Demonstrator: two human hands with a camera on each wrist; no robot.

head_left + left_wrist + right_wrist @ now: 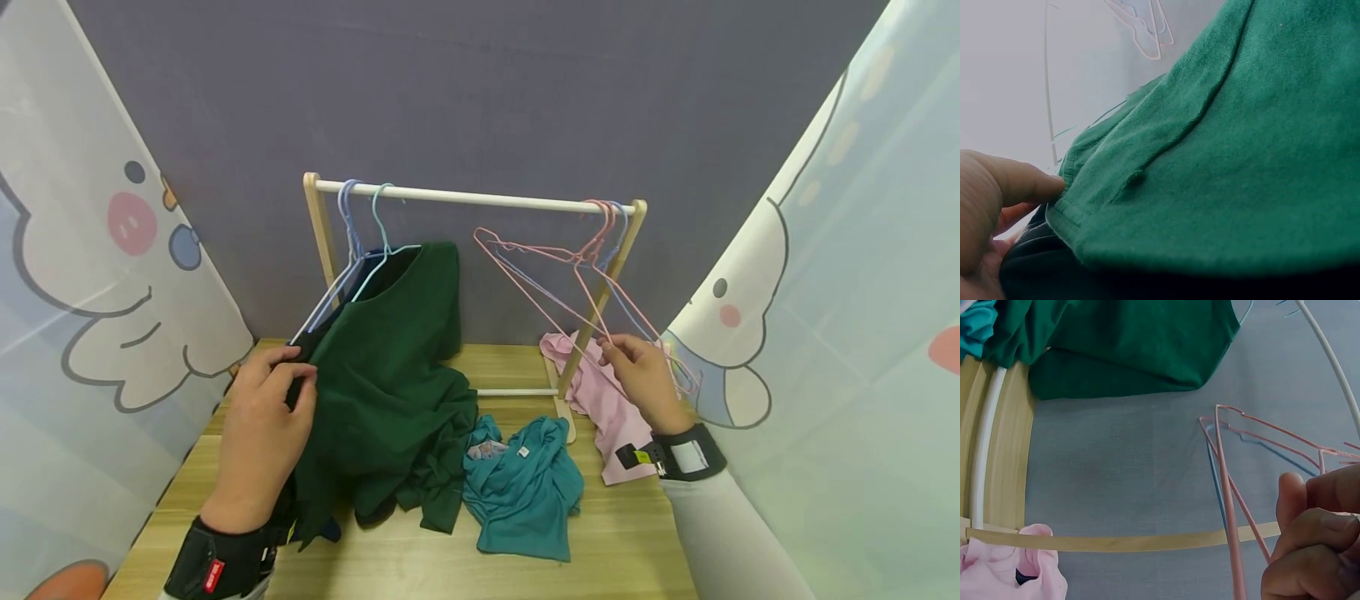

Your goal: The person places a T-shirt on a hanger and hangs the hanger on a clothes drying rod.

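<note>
1. Green garment [390,375], toward the left edge of the table [420,571], is draped over a mint hanger [370,276]; its shoulders are best levelled gently.
2. Its edge is touched by fingers of the left hand [262,433]; whether clamped cannot be told.
3. A pink hanger [593,304] is pinched by fingers of the right hand [641,375]; tangling should be avoided.

Behind the bench [420,575], its top in yellowish wood grain, rises a plain dark grey wall [480,108]. The left panel [82,467] and the right panel [855,467] are pale, printed with large white cartoon figures [67,258] outlined in grey. Soft, even light falls over them and the bench.
</note>
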